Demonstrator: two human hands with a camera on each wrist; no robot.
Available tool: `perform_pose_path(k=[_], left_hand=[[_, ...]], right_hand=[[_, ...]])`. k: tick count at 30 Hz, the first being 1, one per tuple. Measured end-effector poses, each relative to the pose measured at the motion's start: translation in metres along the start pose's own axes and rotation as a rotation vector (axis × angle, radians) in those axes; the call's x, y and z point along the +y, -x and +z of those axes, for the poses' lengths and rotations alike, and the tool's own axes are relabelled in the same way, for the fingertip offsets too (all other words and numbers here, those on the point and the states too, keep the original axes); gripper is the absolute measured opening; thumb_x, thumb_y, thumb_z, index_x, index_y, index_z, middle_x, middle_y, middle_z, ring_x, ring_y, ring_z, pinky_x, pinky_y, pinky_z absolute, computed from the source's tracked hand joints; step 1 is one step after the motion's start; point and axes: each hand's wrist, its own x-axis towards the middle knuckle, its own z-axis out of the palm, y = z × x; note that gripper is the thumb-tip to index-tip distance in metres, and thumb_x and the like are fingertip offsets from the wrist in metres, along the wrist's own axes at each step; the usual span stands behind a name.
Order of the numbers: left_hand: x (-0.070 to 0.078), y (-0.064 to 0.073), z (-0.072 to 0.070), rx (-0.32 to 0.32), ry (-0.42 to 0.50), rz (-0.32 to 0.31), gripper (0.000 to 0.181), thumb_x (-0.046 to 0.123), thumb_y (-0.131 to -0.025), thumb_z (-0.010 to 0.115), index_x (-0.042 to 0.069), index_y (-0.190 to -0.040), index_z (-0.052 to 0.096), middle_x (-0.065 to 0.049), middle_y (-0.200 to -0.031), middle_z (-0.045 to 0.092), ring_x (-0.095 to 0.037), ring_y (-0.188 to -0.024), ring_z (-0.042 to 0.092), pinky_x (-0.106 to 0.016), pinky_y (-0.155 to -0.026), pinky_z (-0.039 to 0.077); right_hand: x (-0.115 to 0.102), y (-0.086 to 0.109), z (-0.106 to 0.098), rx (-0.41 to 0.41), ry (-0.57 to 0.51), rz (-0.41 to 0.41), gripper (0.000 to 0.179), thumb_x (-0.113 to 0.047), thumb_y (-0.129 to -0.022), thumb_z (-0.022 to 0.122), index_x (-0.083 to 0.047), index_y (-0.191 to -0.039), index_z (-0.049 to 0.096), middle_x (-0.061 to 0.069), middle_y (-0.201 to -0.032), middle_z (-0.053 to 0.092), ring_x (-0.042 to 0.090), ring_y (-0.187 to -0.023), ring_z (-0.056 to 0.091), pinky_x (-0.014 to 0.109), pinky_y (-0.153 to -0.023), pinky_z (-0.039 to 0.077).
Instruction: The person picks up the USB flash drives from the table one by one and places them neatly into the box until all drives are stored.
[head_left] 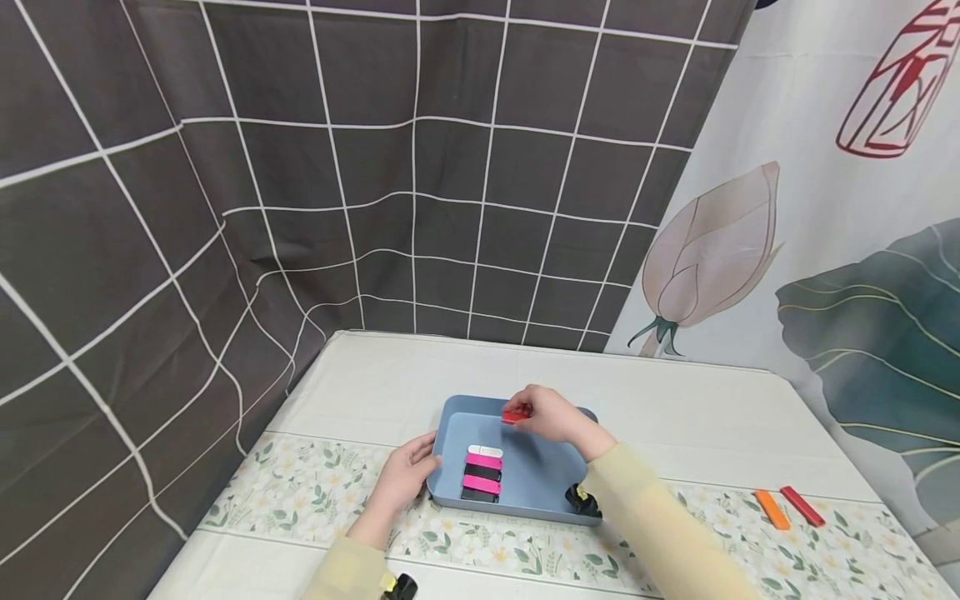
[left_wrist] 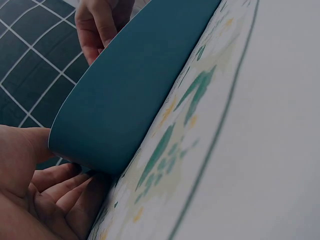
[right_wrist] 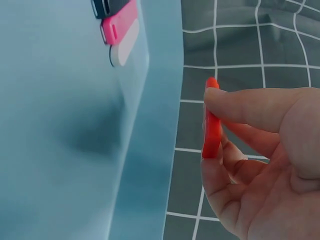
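My left hand (head_left: pixel 403 477) grips the left side of a blue rectangular tray (head_left: pixel 536 468); in the left wrist view the thumb is at the rim and the fingers lie against the outer wall. Over the tray's far side, my right hand (head_left: pixel 551 414) pinches a small flat red bar (right_wrist: pixel 212 135) between thumb and fingers. Inside the tray, a column of similar small bars stands left of the middle: a white bar (head_left: pixel 485 451) farthest, then pink (head_left: pixel 483 461), black (head_left: pixel 482 472), pink (head_left: pixel 481 484) and black (head_left: pixel 479 495).
On the table's right side lie an orange bar (head_left: pixel 772 509) and a dark red bar (head_left: pixel 802 506), side by side. A white cloth with a floral band (head_left: pixel 322 467) covers the table. A dark gridded curtain (head_left: pixel 450 167) hangs behind and to the left.
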Motion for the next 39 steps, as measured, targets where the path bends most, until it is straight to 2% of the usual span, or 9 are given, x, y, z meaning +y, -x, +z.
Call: perform_pose_path(k=[14, 19, 32, 39], left_hand=[[0.001, 0.0, 0.0, 0.004, -0.002, 0.001, 0.051, 0.006, -0.097, 0.058, -0.005, -0.147, 0.051, -0.028, -0.146, 0.056, -0.044, -0.137, 0.055, -0.051, -0.114, 0.049], [0.002, 0.0, 0.0, -0.002, -0.001, -0.001, 0.052, 0.007, -0.097, 0.058, -0.005, -0.147, 0.051, -0.028, -0.146, 0.056, -0.044, -0.137, 0.056, -0.051, -0.114, 0.05], [0.001, 0.001, -0.001, -0.009, 0.003, 0.006, 0.052, 0.006, -0.097, 0.057, -0.005, -0.147, 0.05, -0.029, -0.146, 0.056, -0.045, -0.136, 0.056, -0.051, -0.113, 0.051], [0.001, 0.0, -0.001, -0.016, 0.004, 0.005, 0.052, 0.006, -0.098, 0.057, -0.006, -0.148, 0.05, -0.029, -0.146, 0.056, -0.044, -0.137, 0.055, -0.05, -0.113, 0.05]], right_hand=[[-0.012, -0.011, 0.016, -0.061, 0.004, -0.028, 0.022, -0.002, -0.087, 0.077, -0.004, -0.109, 0.078, 0.007, -0.099, 0.073, 0.013, -0.082, 0.058, 0.028, -0.074, 0.055], [-0.013, -0.015, 0.022, -0.071, 0.005, -0.012, 0.021, -0.002, -0.087, 0.078, -0.004, -0.108, 0.078, 0.006, -0.097, 0.071, 0.013, -0.082, 0.058, 0.028, -0.074, 0.055], [-0.017, -0.024, 0.029, -0.119, 0.027, -0.036, 0.021, 0.001, -0.086, 0.078, -0.003, -0.106, 0.078, 0.007, -0.094, 0.072, 0.014, -0.08, 0.056, 0.03, -0.075, 0.055], [-0.018, -0.028, 0.035, -0.152, 0.026, -0.017, 0.021, 0.0, -0.085, 0.078, -0.004, -0.106, 0.077, 0.005, -0.092, 0.072, 0.014, -0.08, 0.057, 0.03, -0.076, 0.057]])
